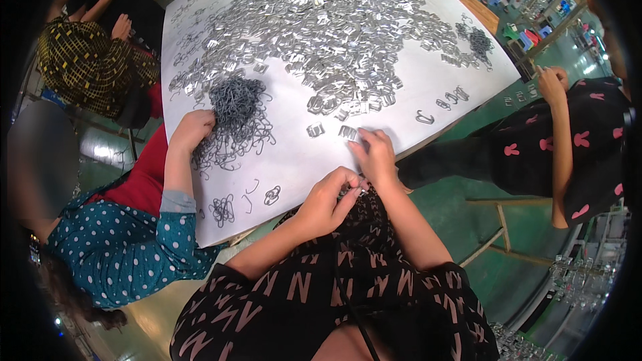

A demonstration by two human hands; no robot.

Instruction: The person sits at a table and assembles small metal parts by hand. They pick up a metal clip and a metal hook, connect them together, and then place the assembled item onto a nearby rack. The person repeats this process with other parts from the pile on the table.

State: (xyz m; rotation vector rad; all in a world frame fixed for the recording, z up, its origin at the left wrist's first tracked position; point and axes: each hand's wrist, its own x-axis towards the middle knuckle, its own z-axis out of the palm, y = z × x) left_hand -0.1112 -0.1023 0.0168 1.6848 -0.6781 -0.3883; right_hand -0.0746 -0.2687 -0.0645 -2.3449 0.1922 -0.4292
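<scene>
Green workshop floor (515,267) ran under and around a big round white table (414,87) that filled the upper middle of the frame, and several of us sat close around its rim.

At the upper left, a person in a yellow-and-black checked top (87,60) leaned toward the table edge. Below, at the left of the frame, a co-worker in a teal polka-dot sleeve (167,234) had a hand (194,127) resting against a dark grey mound of bent wire clips (235,101), with looser wire clips trailing down toward the near edge of the table.

Across the middle and top of the table lay a wide, shiny spread of small silver metal buckles (334,27), thinning to single pieces near us.

At the lower middle of the frame, just at the near table edge, our left hand (328,197) was curled, its fingertips pinched on a small silver metal piece (359,189) too small to make out in detail. Our right hand (374,157) met it from above, fingers bent and pressed down onto the same piece, so both hands touched there. Our black patterned sleeves (374,287) filled the bottom of the frame.

At the right, another person in a black top with pink shapes (575,140) stood beside the table, one hand (552,80) raised by its edge. A smaller dark pile of clips (479,40) lay on the table at the upper right.
</scene>
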